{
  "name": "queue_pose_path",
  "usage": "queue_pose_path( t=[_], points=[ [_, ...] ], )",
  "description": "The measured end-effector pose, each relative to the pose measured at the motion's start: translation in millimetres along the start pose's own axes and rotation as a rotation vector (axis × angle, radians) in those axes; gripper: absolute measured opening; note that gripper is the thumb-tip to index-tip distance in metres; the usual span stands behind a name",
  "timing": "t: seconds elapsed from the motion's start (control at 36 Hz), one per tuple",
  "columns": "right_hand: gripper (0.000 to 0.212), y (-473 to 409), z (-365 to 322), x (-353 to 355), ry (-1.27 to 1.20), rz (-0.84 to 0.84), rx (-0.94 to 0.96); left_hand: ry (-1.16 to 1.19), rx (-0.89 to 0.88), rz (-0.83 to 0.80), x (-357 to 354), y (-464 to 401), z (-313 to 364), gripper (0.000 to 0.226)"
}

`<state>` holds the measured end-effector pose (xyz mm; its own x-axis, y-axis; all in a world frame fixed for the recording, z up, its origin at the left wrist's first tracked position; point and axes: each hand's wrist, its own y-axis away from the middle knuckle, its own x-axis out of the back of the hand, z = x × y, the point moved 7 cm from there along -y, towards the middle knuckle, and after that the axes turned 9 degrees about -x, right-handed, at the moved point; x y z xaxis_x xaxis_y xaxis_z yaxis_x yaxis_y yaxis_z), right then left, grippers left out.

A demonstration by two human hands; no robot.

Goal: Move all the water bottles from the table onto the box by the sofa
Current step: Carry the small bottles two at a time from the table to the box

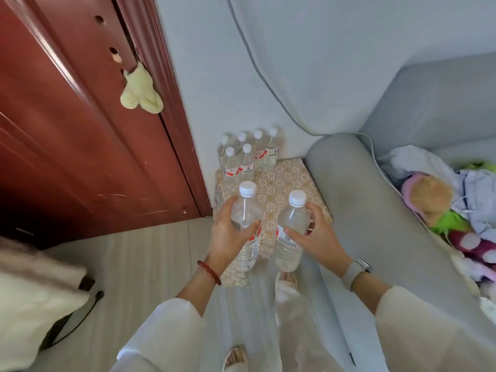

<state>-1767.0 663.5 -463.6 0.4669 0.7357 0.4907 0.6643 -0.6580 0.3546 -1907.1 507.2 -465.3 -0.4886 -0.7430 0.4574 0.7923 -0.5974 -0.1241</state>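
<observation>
My left hand (228, 234) grips a clear water bottle (245, 253) with a white cap, held upright above the near part of the box. My right hand (319, 234) grips a second such bottle (288, 253) beside it. The box (284, 181), draped in a beige flowered cloth, stands in the corner between the wall and the sofa arm. Several more bottles (248, 157) with red and white labels stand in a cluster at its far edge, against the wall.
A grey sofa (362, 210) runs along the right, its arm touching the box; clothes and soft toys (456, 205) lie on its seat. A dark red door (80, 130) with a pale green cloth hung on it fills the left. My slippered feet stand on light floor below.
</observation>
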Motion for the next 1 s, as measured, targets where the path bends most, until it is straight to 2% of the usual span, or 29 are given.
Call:
queue_pose_path(
  t=[0.06, 0.22, 0.53, 0.64, 0.78, 0.89, 1.0],
  points=[
    [0.071, -28, 0, 2, 0.015, -0.027, -0.005, -0.014, 0.001, -0.011, -12, -22, -5, 0.074],
    [0.077, -155, 11, 13, 0.067, -0.145, -0.02, -0.122, 0.161, -0.029, -70, -111, -46, 0.081],
    [0.068, -314, 51, -7, 0.219, -0.263, -0.023, -0.12, 0.31, -0.097, -167, -209, -131, 0.079],
    [0.063, -342, 61, -15, 0.232, -0.325, 0.015, -0.132, 0.332, -0.132, -183, -225, -147, 0.079],
    [0.06, -353, 67, -19, 0.24, -0.367, 0.039, -0.16, 0.247, -0.188, -192, -234, -153, 0.075],
    [0.067, -358, 70, -18, 0.282, -0.365, 0.076, -0.191, 0.243, -0.191, -193, -239, -152, 0.077],
    [0.07, -362, 67, -12, 0.294, -0.341, 0.067, -0.328, 0.196, -0.196, -190, -239, -147, 0.078]
  ],
)
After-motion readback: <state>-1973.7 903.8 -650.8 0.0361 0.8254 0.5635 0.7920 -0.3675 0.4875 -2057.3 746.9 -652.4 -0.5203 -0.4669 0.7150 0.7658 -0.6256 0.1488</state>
